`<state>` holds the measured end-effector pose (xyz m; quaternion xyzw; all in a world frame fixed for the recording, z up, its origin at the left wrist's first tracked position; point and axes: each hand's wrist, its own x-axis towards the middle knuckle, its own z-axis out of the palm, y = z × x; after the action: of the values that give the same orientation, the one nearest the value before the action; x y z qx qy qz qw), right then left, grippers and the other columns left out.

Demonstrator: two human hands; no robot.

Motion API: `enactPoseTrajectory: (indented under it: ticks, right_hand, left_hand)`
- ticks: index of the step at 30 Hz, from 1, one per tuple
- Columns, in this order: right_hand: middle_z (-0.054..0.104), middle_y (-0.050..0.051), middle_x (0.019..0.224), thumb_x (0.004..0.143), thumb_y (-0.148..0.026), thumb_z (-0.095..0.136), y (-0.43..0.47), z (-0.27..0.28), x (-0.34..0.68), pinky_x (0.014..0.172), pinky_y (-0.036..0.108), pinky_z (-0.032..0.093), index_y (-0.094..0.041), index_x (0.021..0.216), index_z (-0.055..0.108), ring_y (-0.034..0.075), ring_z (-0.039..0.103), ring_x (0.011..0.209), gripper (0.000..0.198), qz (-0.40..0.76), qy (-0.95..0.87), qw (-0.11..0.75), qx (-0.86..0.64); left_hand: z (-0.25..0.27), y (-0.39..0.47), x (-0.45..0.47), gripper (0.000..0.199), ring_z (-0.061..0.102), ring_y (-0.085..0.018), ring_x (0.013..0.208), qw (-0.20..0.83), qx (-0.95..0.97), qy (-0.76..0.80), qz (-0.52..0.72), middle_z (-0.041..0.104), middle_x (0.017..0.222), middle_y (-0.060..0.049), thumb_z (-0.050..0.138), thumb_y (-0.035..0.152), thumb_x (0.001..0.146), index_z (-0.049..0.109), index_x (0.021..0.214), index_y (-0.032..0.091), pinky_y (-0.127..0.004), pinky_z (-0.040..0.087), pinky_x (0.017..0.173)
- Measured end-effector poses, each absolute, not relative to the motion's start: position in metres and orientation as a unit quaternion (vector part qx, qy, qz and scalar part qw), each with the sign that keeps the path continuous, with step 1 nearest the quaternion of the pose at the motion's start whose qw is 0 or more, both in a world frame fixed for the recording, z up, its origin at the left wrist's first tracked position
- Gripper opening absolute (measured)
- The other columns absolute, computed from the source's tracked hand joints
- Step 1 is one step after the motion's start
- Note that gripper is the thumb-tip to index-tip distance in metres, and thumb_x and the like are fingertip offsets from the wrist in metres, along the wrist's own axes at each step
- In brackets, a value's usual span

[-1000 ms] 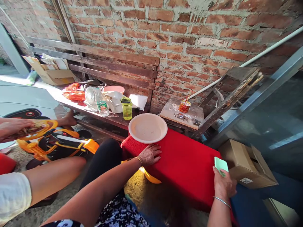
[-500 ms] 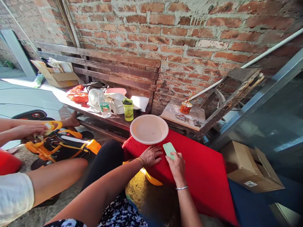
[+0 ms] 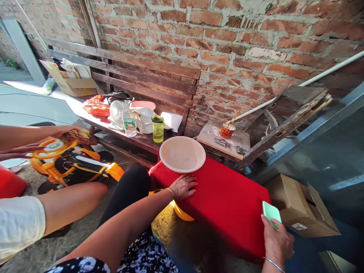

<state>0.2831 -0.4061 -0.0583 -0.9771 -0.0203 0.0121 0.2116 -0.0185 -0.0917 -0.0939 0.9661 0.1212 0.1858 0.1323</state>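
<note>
My left hand (image 3: 183, 187) lies palm down on a red cloth (image 3: 227, 204), fingers spread, just in front of a pale pink plastic basin (image 3: 182, 154). The basin rests near the far left part of the cloth. At the cloth's right edge, my right hand (image 3: 276, 237) grips a flat mint-green slab (image 3: 271, 213) with rounded corners. Thumb and fingers hold its lower end; its exact kind is unclear. A bracelet circles the right wrist. Below the cloth's near edge, part of a yellow rim (image 3: 183, 213) shows.
An open cardboard box (image 3: 301, 206) stands right of the cloth. Behind are a small wooden stand (image 3: 209, 136) with a cup and padlocks, and a bench (image 3: 145, 142) holding a green bottle (image 3: 158, 129) and a fan (image 3: 116, 112). At left, another person's hands touch a yellow-black toy vehicle (image 3: 74, 165).
My right hand has moved right with the mint-green slab, from the middle of the cloth to its right edge. My left hand stays flat. The other person's hands have shifted on the toy.
</note>
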Motion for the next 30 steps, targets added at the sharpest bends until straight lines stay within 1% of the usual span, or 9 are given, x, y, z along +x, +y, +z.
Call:
enactPoseTrajectory:
  ticks: [2, 4, 7, 10, 13, 17, 21, 25, 30]
  right_hand:
    - [0.063, 0.024, 0.112, 0.075, -0.081, 0.049, -0.417, -0.056, 0.288, 0.081, 0.053, 0.049, -0.022, 0.123, 0.072, 0.042, 0.062, 0.100, 0.079, 0.007, 0.002, 0.234, -0.972]
    - [0.064, 0.022, 0.110, 0.072, -0.081, 0.053, -0.407, -0.056, 0.278, 0.076, 0.051, 0.050, -0.022, 0.118, 0.074, 0.039, 0.063, 0.092, 0.077, -0.001, -0.024, 0.275, -0.961]
    - [0.067, 0.015, 0.099, 0.070, -0.083, 0.053, -0.365, -0.060, 0.238, 0.072, 0.045, 0.050, -0.020, 0.106, 0.075, 0.032, 0.062, 0.081, 0.075, 0.005, -0.120, 0.351, -0.929]
    - [0.065, 0.011, 0.094, 0.074, -0.084, 0.048, -0.313, -0.071, 0.183, 0.073, 0.040, 0.050, -0.020, 0.098, 0.075, 0.028, 0.062, 0.081, 0.072, 0.019, -0.253, 0.394, -0.883]
    - [0.064, 0.009, 0.097, 0.080, -0.077, 0.052, -0.276, -0.079, 0.135, 0.081, 0.038, 0.049, -0.025, 0.096, 0.074, 0.027, 0.063, 0.091, 0.059, 0.022, -0.368, 0.394, -0.842]
    - [0.065, 0.008, 0.102, 0.087, -0.061, 0.055, -0.264, -0.080, 0.118, 0.085, 0.038, 0.046, -0.027, 0.103, 0.073, 0.026, 0.064, 0.098, 0.042, 0.007, -0.459, 0.330, -0.825]
    - [0.065, 0.009, 0.102, 0.086, -0.067, 0.050, -0.298, -0.075, 0.163, 0.082, 0.041, 0.047, -0.025, 0.105, 0.073, 0.029, 0.064, 0.096, 0.051, -0.020, -0.398, 0.283, -0.872]
    - [0.065, 0.012, 0.096, 0.078, -0.078, 0.045, -0.369, -0.070, 0.230, 0.079, 0.046, 0.049, -0.026, 0.107, 0.073, 0.032, 0.062, 0.089, 0.066, -0.021, -0.229, 0.250, -0.940]
    - [0.065, 0.015, 0.089, 0.071, -0.086, 0.049, -0.430, -0.065, 0.270, 0.069, 0.050, 0.050, -0.024, 0.110, 0.075, 0.038, 0.062, 0.082, 0.078, -0.003, -0.048, 0.269, -0.962]
  left_hand:
    - [-0.093, -0.093, -0.019, 0.036, 0.054, -0.027, 0.136, 0.133, 0.965, 0.121, 0.192, 0.064, 0.140, -0.009, 0.063, 0.039, 0.096, 0.070, 0.127, 0.022, -0.043, 0.039, 0.118]
    - [-0.093, -0.094, -0.019, 0.037, 0.056, -0.028, 0.133, 0.128, 0.960, 0.137, 0.206, 0.065, 0.138, -0.012, 0.061, 0.038, 0.096, 0.069, 0.128, 0.021, -0.045, 0.042, 0.116]
    - [-0.091, -0.096, -0.020, 0.037, 0.058, -0.029, 0.127, 0.116, 0.952, 0.168, 0.230, 0.065, 0.134, -0.015, 0.058, 0.035, 0.098, 0.066, 0.130, 0.017, -0.046, 0.045, 0.112]
    - [-0.089, -0.096, -0.022, 0.033, 0.059, -0.027, 0.122, 0.104, 0.951, 0.176, 0.231, 0.065, 0.128, -0.014, 0.054, 0.025, 0.097, 0.066, 0.126, 0.017, -0.043, 0.046, 0.111]
    - [-0.087, -0.096, -0.022, 0.032, 0.060, -0.026, 0.117, 0.097, 0.956, 0.181, 0.208, 0.066, 0.123, -0.013, 0.054, 0.016, 0.093, 0.068, 0.121, 0.017, -0.041, 0.046, 0.110]
    - [-0.083, -0.096, -0.022, 0.029, 0.059, -0.027, 0.115, 0.096, 0.961, 0.187, 0.178, 0.066, 0.118, -0.013, 0.054, 0.015, 0.091, 0.070, 0.115, 0.017, -0.043, 0.046, 0.108]
    - [-0.079, -0.096, -0.022, 0.028, 0.059, -0.027, 0.113, 0.096, 0.963, 0.190, 0.164, 0.066, 0.116, -0.012, 0.055, 0.017, 0.091, 0.070, 0.114, 0.018, -0.042, 0.045, 0.107]
    - [-0.077, -0.097, -0.022, 0.026, 0.060, -0.027, 0.111, 0.099, 0.963, 0.189, 0.165, 0.066, 0.115, -0.011, 0.055, 0.018, 0.091, 0.070, 0.111, 0.020, -0.042, 0.045, 0.105]
    - [-0.076, -0.097, -0.021, 0.025, 0.059, -0.027, 0.112, 0.097, 0.964, 0.190, 0.157, 0.066, 0.114, -0.010, 0.056, 0.016, 0.091, 0.070, 0.111, 0.020, -0.041, 0.045, 0.105]
